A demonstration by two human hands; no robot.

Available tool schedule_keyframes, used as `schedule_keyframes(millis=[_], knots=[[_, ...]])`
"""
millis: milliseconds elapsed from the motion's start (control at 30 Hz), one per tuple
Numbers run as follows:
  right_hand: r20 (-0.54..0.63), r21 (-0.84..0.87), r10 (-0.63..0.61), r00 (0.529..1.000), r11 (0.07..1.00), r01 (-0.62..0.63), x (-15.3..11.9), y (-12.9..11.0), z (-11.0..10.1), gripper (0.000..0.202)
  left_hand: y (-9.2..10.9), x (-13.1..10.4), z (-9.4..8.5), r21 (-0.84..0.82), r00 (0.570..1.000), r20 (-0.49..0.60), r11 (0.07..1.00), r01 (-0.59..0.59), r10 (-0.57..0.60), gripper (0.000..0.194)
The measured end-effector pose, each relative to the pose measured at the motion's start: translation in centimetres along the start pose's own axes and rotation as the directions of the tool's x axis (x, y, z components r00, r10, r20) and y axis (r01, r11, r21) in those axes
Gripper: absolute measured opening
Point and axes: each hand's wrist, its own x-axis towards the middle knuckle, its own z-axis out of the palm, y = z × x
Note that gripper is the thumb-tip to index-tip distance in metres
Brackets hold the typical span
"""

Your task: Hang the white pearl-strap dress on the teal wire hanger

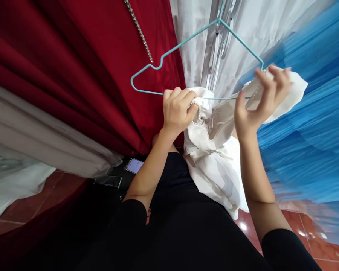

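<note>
A white dress (211, 154) with pearl-beaded edging at its neckline is partly over a light blue hanger (192, 37). My left hand (177, 109) is closed on the dress's gathered left shoulder, right at the hanger's lower bar. The hanger's left arm sticks out bare past that hand. On the other side, my right hand (261, 98) is raised with fingers curved and apart, slightly blurred, in front of the dress's right shoulder piece. That piece lies over the hanger's right end. Whether the right fingertips touch the cloth, I cannot tell.
Red fabric (101, 67) with a beaded strand (139, 30) hangs at left, beside beige cloth (39, 128). Blue tulle (313, 150) fills the right. A metal rack (214, 49) and white garments stand behind. Two phones, one lit (134, 165) and one dark (110, 181), lie at lower left.
</note>
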Motion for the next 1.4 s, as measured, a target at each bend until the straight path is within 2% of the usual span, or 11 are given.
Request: schedule_keyframes(millis=[200, 367, 533, 600, 700, 767, 967, 1133, 1200, 1300, 1400], knots=[[0.106, -0.128, 0.131, 0.986, 0.985, -0.117, 4.9, 4.7, -1.0, 0.031, 0.7, 0.5, -0.7, 0.047, 0.998, 0.019, 0.997, 0.067, -0.068, 0.019], [-0.100, -0.037, 0.202, 0.974, 0.978, -0.206, 7.3, 7.5, -3.3, 0.034, 0.5, 0.8, -2.2, 0.032, 0.996, 0.054, 0.997, 0.068, -0.070, 0.016], [-0.255, 0.109, 0.251, 0.934, 0.967, -0.230, 2.6, 8.1, -3.9, 0.019, 0.3, 1.5, -2.2, 0.034, 0.991, 0.105, 0.996, 0.085, -0.089, 0.016], [-0.179, 0.147, 0.300, 0.937, 0.950, -0.276, 0.1, 6.8, -3.6, 0.009, 0.0, 1.7, -2.1, 0.036, 0.990, 0.099, 0.994, 0.101, -0.104, 0.015], [-0.042, 0.126, 0.428, 0.903, 0.899, -0.420, -1.8, 5.2, -3.4, 0.023, -0.2, 1.9, -2.1, 0.036, 0.990, 0.080, 0.993, 0.114, -0.117, 0.015], [-0.021, 0.108, 0.454, 0.891, 0.887, -0.449, -2.0, 4.7, -3.7, 0.026, -0.1, 1.7, -2.2, 0.034, 0.991, 0.079, 0.993, 0.110, -0.113, 0.014], [-0.026, 0.050, 0.377, 0.926, 0.926, -0.375, -3.3, 2.1, -4.6, 0.044, 1.3, 1.1, -2.0, 0.020, 0.988, 0.118, 0.995, 0.103, -0.104, 0.017], [0.060, 0.049, 0.023, 0.998, 0.998, -0.026, -2.7, -1.2, -3.2, 0.033, 2.0, 1.2, -1.6, 0.002, 0.988, 0.122, 0.995, 0.097, -0.097, 0.021], [0.182, 0.046, -0.076, 0.980, 0.997, 0.069, -1.5, -1.0, -1.8, 0.033, 1.9, 1.1, -1.6, -0.007, 0.989, 0.121, 0.996, 0.085, -0.084, 0.021], [0.386, 0.009, -0.077, 0.919, 0.997, 0.080, -0.9, 0.5, 0.6, 0.026, 1.3, 0.8, -1.5, 0.006, 0.992, 0.094, 0.997, 0.081, -0.081, 0.022], [0.355, -0.083, -0.078, 0.932, 0.990, 0.114, -2.2, 1.4, 1.9, 0.025, 0.6, 0.1, -1.5, -0.023, 0.995, 0.085, 0.998, 0.052, -0.050, 0.027]])
